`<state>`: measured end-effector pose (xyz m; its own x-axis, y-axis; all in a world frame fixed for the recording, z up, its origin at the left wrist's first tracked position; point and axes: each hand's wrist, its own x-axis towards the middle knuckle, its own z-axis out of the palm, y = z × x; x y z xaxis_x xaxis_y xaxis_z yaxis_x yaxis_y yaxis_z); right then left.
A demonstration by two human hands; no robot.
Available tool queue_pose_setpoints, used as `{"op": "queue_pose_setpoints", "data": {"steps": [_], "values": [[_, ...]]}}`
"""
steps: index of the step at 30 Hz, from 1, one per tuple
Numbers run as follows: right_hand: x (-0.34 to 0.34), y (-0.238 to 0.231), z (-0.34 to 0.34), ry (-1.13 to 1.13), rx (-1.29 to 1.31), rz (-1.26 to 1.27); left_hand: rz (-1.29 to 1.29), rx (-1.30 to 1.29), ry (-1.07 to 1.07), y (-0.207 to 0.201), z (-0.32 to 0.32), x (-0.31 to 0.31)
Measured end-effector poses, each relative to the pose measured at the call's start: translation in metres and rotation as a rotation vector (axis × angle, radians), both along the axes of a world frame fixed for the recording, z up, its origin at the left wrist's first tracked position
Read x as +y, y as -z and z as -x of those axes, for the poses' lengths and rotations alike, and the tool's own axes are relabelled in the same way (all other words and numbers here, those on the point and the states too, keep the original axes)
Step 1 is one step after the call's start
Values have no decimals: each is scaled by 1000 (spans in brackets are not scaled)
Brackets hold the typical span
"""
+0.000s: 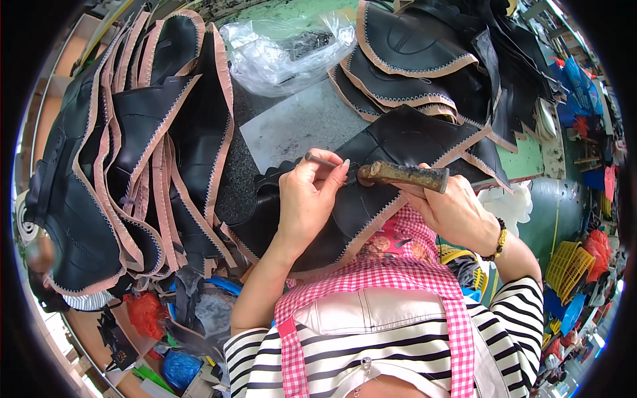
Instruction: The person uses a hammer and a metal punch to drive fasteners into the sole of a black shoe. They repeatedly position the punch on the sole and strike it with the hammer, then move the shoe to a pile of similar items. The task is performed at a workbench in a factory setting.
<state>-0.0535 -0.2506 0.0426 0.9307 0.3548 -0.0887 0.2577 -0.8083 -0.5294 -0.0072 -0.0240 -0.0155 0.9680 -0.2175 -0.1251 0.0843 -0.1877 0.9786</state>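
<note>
My left hand point(305, 202) pinches a thin dark metal punch point(320, 160) between thumb and fingers, over a black leather boot upper point(361, 215). That upper has a pinkish edge with zigzag stitching and lies before me at the table's near side. In my right hand point(461, 209) is a hammer with a worn, brownish head point(405, 175); the hand hides most of its handle. The head is close beside the left fingertips, above the leather. What lies under the punch's tip is hidden by the left hand.
Stacked black uppers point(142, 113) fill the left side, and more uppers point(411, 40) are piled at the back right. A clear plastic bag point(282, 56) and a grey sheet point(292, 126) lie between them. Yellow baskets point(568, 270) stand at the right.
</note>
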Motion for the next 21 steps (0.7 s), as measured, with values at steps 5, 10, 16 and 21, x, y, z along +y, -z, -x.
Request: {"op": "queue_pose_setpoints", "data": {"steps": [5, 10, 16, 21], "values": [[-8, 8, 0, -43, -19, -20, -78, -18, -10, -3, 0, -2], [-16, -29, -19, -31, -105, -273, -179, -184, 3, -7, 2, -7], [-2, -61, -25, -147, -279, -216, -410, -549, 100, -18, 1, -10], [-17, -27, -20, -34, -72, -120, -87, -100, -5, -5, 0, -5]]}}
